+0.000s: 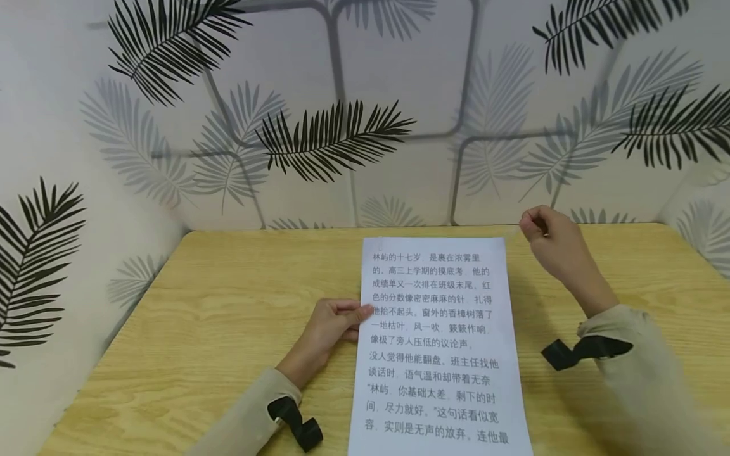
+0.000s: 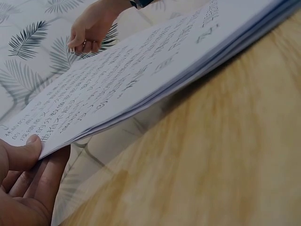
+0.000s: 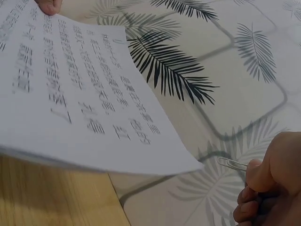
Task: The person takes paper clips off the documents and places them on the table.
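Observation:
A thin stack of white paper sheets (image 1: 439,351), printed with Chinese text, is held up off the table. My left hand (image 1: 327,329) pinches its left edge, thumb on the front and fingers behind; the left wrist view shows several layered sheets. To the right of the stack's top right corner, and apart from it, is my right hand (image 1: 561,250). Between its thumb and curled fingers it pinches a silver paper clip (image 3: 231,164), whose looped end points toward that corner. At the top left of the stack is a small faint loop-shaped mark, too small to identify.
The light wooden table (image 1: 245,272) spreads under both arms. Behind it stands a pale wall covering (image 1: 399,177) with a leaf pattern. Black straps (image 1: 587,351) hang at both sleeve cuffs.

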Motion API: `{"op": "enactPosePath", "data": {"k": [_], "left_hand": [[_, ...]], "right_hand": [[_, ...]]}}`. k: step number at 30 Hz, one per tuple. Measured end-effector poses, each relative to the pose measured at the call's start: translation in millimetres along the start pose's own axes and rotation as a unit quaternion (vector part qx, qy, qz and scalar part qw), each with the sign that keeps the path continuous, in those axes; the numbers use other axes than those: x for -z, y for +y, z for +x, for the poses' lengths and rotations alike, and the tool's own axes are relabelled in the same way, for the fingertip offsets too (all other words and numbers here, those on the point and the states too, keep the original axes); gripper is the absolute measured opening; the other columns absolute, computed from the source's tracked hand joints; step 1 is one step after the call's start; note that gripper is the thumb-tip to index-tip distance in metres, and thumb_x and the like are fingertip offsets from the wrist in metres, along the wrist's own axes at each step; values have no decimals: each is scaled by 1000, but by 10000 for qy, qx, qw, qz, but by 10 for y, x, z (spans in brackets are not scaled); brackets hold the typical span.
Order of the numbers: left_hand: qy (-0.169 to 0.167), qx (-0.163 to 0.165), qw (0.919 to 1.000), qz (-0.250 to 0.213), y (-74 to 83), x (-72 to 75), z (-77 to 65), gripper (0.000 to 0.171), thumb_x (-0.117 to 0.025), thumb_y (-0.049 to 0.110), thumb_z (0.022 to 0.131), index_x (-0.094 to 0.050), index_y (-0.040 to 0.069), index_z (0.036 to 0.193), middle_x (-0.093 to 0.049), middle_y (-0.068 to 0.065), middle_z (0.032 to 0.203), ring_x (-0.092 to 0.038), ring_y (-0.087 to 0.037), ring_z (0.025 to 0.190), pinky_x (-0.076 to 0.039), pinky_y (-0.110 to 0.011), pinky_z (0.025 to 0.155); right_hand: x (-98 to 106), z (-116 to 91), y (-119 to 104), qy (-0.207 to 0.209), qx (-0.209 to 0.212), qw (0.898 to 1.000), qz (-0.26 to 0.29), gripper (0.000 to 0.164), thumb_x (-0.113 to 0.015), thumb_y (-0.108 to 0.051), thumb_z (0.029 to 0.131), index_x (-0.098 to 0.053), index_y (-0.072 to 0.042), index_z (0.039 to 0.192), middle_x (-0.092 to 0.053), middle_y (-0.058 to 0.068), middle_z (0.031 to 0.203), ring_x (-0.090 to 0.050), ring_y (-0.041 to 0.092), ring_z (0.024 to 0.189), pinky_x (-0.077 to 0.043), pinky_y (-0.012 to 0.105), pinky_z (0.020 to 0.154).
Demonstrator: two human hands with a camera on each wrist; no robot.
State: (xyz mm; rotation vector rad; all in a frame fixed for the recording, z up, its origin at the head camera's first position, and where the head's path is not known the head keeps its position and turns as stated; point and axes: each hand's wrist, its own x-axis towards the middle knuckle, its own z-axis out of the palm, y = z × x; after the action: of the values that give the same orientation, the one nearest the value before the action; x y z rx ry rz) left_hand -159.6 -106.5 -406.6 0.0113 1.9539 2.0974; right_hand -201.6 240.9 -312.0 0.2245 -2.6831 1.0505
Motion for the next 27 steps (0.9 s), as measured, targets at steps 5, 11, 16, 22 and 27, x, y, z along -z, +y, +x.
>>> {"op": "enactPosePath", "data": {"k": [5, 11, 16, 22, 27], "left_hand": [[53, 23, 10000, -13, 19, 4, 7, 25, -69, 5, 89, -67, -12, 107, -72, -20, 92, -71, -20, 72, -60, -29, 65], [122, 64, 9999, -104, 27, -2, 8, 25, -69, 5, 89, -67, -12, 107, -72, -18, 90, -70, -18, 72, -60, -27, 62], [155, 30, 9998, -157, 16, -4, 5, 24, -69, 5, 89, -67, -13, 106, -72, -17, 88, -70, -18, 72, -59, -27, 62], [125, -23, 9997, -201, 2, -10, 15, 24, -68, 4, 89, -67, -12, 107, -72, -18, 90, -70, -17, 72, -60, -27, 63], [151, -17, 9997, -188, -9, -10, 21, 24, -68, 3, 89, -67, -12, 108, -72, -17, 90, -70, -17, 72, -60, -27, 63]], "right_hand": [[188, -63, 198, -119, 139, 9990, -406, 29, -40, -19, 105, -55, 6, 108, -58, 20, 96, -49, 26, 80, -40, 24, 60], [304, -123, 424, -817, 96, 9940, -722, 23, -43, -16, 103, -56, 3, 101, -58, 14, 89, -46, 21, 73, -38, 30, 58], [368, -132, 611, -1687, 200, 9814, -896, 20, -48, -13, 102, -60, 3, 99, -61, 10, 89, -47, 16, 72, -40, 29, 60], [381, -191, 869, -2401, 356, 9650, -992, 13, -51, -6, 100, -60, -1, 93, -59, 2, 84, -44, 7, 67, -38, 25, 58], [349, -255, 1037, -2568, 258, 9610, -990, 13, -52, -2, 98, -63, -1, 90, -59, 0, 81, -42, 8, 64, -35, 24, 56]]}}
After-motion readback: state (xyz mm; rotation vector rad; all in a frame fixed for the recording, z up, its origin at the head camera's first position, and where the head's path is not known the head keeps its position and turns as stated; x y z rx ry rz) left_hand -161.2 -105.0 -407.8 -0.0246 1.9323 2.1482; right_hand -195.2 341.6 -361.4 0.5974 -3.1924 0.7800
